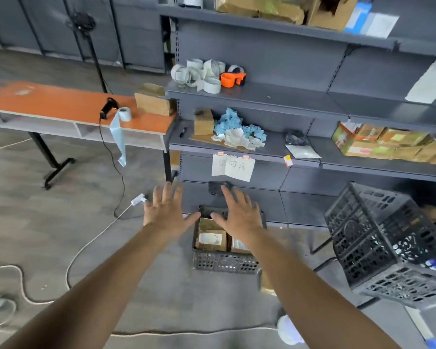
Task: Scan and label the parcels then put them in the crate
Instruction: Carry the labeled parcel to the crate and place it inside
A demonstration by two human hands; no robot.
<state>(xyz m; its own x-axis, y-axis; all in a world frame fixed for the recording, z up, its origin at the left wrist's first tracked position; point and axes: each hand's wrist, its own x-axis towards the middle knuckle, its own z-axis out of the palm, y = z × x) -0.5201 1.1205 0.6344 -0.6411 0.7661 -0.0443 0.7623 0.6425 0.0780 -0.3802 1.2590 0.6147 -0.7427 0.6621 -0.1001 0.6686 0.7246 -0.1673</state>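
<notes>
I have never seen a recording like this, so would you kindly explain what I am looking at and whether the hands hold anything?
This is one picture from a camera worn on a person's head, looking forward and down. There is no machine: the two bare arms are the wearer's own. The left hand and right hand are stretched out over a black crate on the floor, fingers spread, holding nothing. It holds cardboard parcels. On the orange table to the left are a handheld scanner, a roll of labels and a brown box. A second black crate is at the right.
</notes>
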